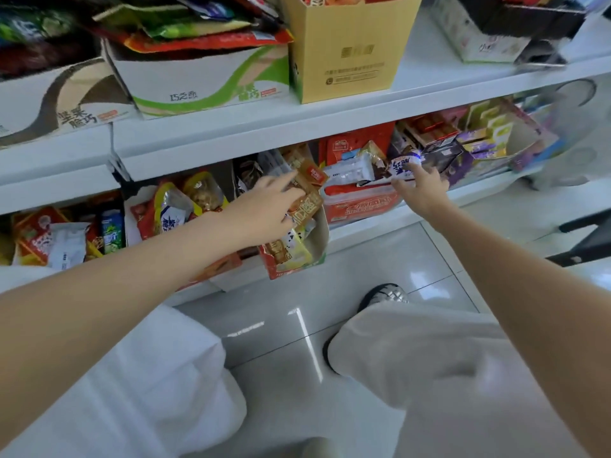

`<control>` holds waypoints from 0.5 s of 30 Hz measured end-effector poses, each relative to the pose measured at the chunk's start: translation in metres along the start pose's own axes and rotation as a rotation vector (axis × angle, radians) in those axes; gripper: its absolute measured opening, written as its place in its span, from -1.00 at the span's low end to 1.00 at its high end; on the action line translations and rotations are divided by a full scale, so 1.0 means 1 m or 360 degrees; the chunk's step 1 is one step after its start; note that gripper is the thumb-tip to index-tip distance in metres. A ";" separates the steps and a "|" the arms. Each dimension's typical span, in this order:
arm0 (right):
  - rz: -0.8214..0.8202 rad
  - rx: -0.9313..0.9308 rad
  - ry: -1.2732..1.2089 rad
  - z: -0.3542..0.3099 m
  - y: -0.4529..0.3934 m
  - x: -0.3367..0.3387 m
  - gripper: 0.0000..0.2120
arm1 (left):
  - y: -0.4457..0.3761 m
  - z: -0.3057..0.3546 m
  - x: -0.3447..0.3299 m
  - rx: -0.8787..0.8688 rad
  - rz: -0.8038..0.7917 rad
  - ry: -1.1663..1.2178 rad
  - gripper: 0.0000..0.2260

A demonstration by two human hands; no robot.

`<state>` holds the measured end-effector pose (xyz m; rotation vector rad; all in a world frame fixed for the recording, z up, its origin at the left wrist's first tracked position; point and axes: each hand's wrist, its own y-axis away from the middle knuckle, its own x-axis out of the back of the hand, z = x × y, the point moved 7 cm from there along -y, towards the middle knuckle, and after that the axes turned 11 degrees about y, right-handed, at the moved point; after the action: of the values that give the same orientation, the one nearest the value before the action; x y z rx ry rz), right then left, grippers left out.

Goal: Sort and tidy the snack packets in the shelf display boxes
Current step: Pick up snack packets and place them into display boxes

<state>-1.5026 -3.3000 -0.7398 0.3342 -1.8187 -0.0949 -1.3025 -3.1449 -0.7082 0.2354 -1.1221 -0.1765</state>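
On the lower shelf, my left hand (267, 206) reaches into a tilted display box (319, 233) full of brown and gold snack packets (307, 190); its fingers lie over the packets, and the grip is hidden. My right hand (421, 185) pinches a small white and purple packet (405, 166) above a red display box (360, 206) holding white and brown packets. Further right, a purple box (529, 140) holds several mixed packets.
Left of my left hand, loose red, yellow and white packets (172, 209) lie on the lower shelf. The upper shelf (297, 127) carries white and green boxes (205, 81) and a tan carton (347, 54). Below are pale floor tiles, my trousers and a shoe (386, 294).
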 end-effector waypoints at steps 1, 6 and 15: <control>0.0092 -0.0013 0.0015 0.002 0.000 0.001 -0.55 | -0.001 -0.003 -0.004 0.0022 -0.0046 -0.0015 -0.53; 0.0394 0.0359 -0.0203 -0.024 -0.001 0.017 -0.68 | 0.002 -0.011 -0.010 0.0017 -0.0050 0.0011 -0.56; 0.1185 0.0148 -0.1107 -0.020 0.052 0.073 -0.82 | -0.004 0.005 0.018 0.0023 0.0224 0.0572 -0.54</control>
<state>-1.5095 -3.2679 -0.6538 -0.3787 -2.5256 0.4452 -1.2996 -3.1543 -0.6915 0.1907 -0.7790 0.0008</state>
